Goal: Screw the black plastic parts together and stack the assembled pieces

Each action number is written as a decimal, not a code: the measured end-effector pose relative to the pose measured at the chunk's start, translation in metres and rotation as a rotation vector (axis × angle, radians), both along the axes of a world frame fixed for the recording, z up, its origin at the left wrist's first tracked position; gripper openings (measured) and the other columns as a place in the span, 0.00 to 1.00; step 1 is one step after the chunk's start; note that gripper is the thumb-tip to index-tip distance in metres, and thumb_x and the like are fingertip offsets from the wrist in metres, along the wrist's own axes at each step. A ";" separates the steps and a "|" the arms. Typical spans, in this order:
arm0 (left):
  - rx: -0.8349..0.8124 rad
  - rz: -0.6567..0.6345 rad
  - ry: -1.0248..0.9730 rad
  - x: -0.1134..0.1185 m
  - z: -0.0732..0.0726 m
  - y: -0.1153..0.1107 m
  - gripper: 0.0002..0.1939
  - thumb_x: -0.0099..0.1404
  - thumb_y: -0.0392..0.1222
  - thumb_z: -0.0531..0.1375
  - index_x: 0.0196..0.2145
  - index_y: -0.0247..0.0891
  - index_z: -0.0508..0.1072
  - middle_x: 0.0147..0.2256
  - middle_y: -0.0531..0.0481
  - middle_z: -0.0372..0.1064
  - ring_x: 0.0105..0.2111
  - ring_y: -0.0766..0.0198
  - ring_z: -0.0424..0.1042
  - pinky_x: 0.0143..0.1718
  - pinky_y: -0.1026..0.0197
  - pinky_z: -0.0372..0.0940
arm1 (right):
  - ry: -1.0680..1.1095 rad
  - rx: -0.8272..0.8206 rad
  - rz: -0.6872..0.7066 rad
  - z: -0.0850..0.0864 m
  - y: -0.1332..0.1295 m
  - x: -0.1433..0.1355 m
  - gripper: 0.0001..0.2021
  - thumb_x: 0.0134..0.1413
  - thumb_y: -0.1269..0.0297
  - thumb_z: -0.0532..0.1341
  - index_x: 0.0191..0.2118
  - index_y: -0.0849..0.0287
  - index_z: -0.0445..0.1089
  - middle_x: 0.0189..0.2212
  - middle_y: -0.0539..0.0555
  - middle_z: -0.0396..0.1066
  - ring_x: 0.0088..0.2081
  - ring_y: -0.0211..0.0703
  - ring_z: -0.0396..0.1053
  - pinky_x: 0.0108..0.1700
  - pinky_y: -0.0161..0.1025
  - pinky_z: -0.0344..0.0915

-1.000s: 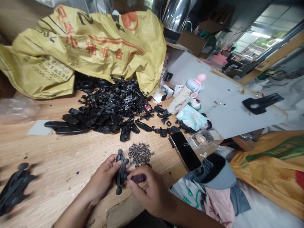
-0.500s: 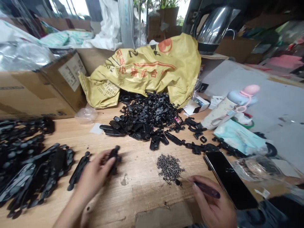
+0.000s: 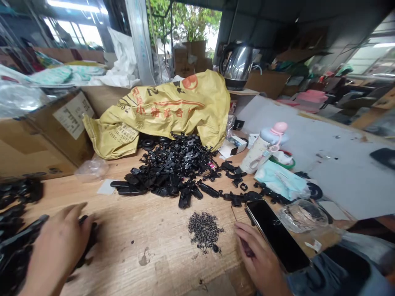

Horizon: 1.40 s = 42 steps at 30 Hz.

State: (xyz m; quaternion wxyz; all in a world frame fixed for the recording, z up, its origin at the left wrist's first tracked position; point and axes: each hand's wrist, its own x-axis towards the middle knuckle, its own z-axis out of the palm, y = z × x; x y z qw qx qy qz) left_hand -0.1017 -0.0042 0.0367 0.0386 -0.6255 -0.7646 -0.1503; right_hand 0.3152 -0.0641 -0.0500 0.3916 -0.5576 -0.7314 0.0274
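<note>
a heap of tiny screws (image 3: 205,232) is spread on the wooden table (image 3: 163,230). just to the right of the heap, a thin screwdriver (image 3: 247,248) is held by the right hand (image 3: 259,257). its dark handle is wrapped by bent fingers, and its thin rod is pointed away from the body, apart from the heap.

well to the left of the heap, a black part (image 3: 88,238) is partly covered by the left hand (image 3: 60,238). the fingers are curved over it, but they are blurred, so it cannot be told if the part is gripped or let go. more black parts (image 3: 10,246) are piled beside that hand, also left of the heap.

behind the heap, a big black pile (image 3: 173,164) is partly covered by a yellow sack (image 3: 173,107). to the right of the heap, a phone (image 3: 277,234) is laid near the right hand.
</note>
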 end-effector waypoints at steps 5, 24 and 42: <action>0.006 -0.223 0.043 0.047 -0.001 0.071 0.25 0.61 0.49 0.45 0.48 0.28 0.64 0.48 0.32 0.65 0.50 0.45 0.63 0.52 0.52 0.54 | -0.128 -0.159 0.003 -0.013 0.001 -0.002 0.14 0.53 0.68 0.52 0.46 0.61 0.65 0.50 0.62 0.64 0.50 0.49 0.65 0.47 0.44 0.68; -0.066 -0.340 -0.264 0.128 -0.002 0.180 0.13 0.60 0.43 0.56 0.42 0.35 0.68 0.44 0.46 0.67 0.42 0.59 0.68 0.42 0.49 0.63 | -0.078 -0.202 -0.011 -0.006 0.005 -0.007 0.12 0.49 0.72 0.55 0.41 0.60 0.68 0.48 0.61 0.65 0.52 0.50 0.62 0.51 0.46 0.64; -0.245 -0.539 -1.013 0.180 0.011 0.026 0.10 0.50 0.44 0.61 0.18 0.39 0.64 0.23 0.49 0.72 0.26 0.59 0.73 0.29 0.59 0.67 | 0.729 -0.197 0.034 0.034 0.004 -0.040 0.14 0.52 0.70 0.55 0.46 0.57 0.64 0.39 0.58 0.68 0.37 0.42 0.69 0.38 0.39 0.69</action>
